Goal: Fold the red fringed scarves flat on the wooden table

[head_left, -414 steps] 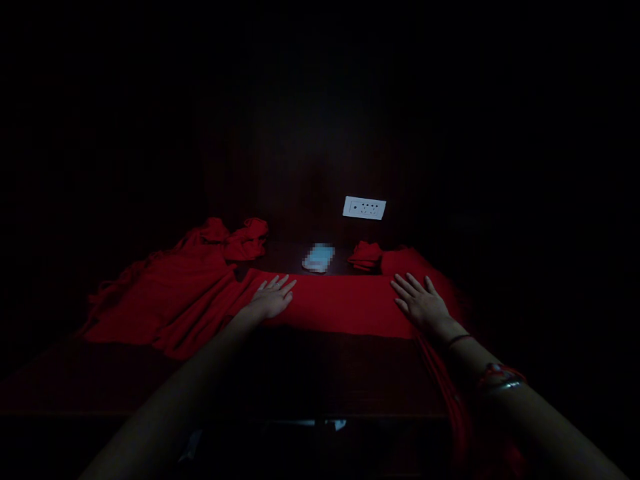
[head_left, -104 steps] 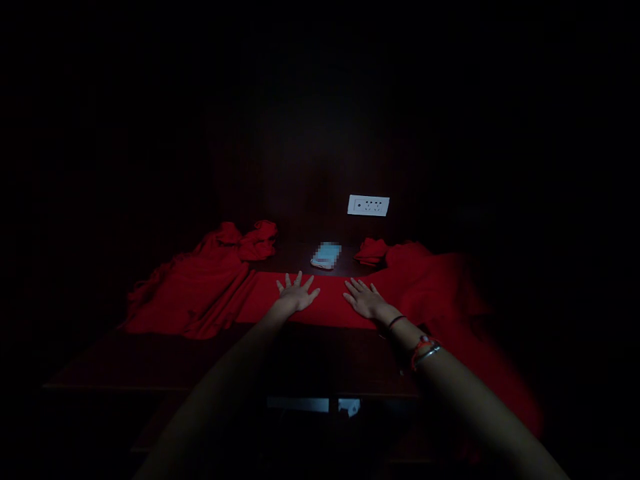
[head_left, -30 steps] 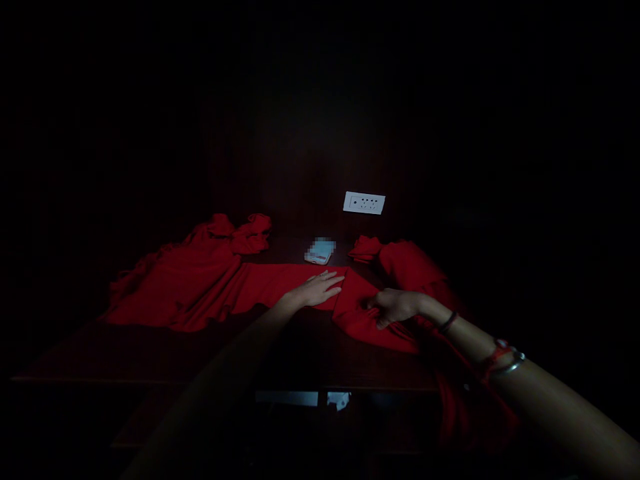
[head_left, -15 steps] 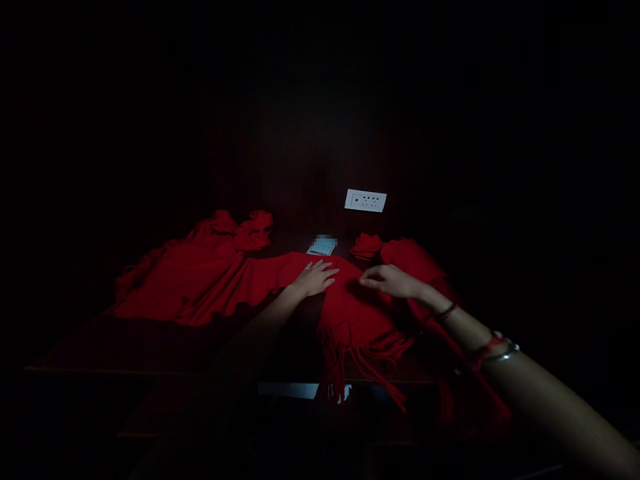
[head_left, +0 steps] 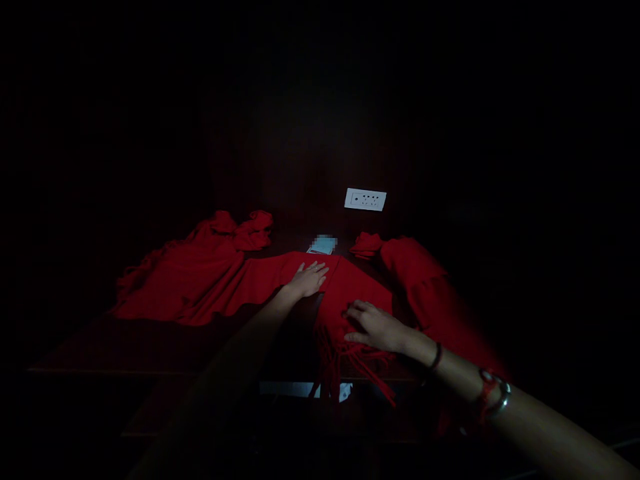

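Note:
A long red scarf [head_left: 240, 280] lies across a dark table [head_left: 150, 347] in a very dim room. Its right part is folded toward me, so the fringed end [head_left: 345, 367] hangs over the table's front edge. My left hand [head_left: 309, 279] lies flat and open on the scarf at the fold. My right hand [head_left: 376, 327] rests palm down on the folded part just above the fringe, fingers apart. Bracelets circle my right wrist.
More red cloth is bunched at the back left [head_left: 235, 230] and draped at the right [head_left: 425, 280]. A small pale object [head_left: 323, 245] lies behind the scarf. A white socket plate [head_left: 365, 199] is on the dark wall. Everything else is black.
The scarf's right end was folded toward me since a second ago. My right hand has slid from the fold down to near the fringe. My left hand stayed pressed at the fold.

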The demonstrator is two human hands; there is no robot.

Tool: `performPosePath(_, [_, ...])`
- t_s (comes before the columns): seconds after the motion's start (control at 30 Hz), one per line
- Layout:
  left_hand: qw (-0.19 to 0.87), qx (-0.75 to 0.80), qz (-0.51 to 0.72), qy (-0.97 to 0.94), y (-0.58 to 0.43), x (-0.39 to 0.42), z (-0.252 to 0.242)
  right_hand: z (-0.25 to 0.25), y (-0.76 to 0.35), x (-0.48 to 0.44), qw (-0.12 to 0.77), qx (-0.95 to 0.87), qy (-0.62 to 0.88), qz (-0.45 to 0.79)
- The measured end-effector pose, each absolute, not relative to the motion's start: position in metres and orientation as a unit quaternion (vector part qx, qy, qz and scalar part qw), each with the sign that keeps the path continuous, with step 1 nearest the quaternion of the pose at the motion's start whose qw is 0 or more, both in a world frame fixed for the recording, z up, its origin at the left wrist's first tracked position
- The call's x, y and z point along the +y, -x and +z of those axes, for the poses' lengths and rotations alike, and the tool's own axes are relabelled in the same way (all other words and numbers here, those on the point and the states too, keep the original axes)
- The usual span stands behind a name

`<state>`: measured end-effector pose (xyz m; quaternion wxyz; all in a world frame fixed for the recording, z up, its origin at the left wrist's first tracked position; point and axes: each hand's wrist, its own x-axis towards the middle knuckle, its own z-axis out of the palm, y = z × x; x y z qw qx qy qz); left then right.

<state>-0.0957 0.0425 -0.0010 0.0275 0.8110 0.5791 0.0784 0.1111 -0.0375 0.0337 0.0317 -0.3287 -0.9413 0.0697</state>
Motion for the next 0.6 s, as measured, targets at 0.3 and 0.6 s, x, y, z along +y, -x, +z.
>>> performPosePath(0.3, [0.069, 0.605, 0.051, -0.792, 0.101, 0.046, 0.001, 0.093, -0.154, 0.003, 0.368, -0.776, 0.417, 0.298])
performPosePath(0.6, [0.064, 0.643, 0.051, -0.761, 0.106, 0.047, -0.002, 0.090, -0.124, -0.054, 0.053, -0.898, 0.171, 0.401])
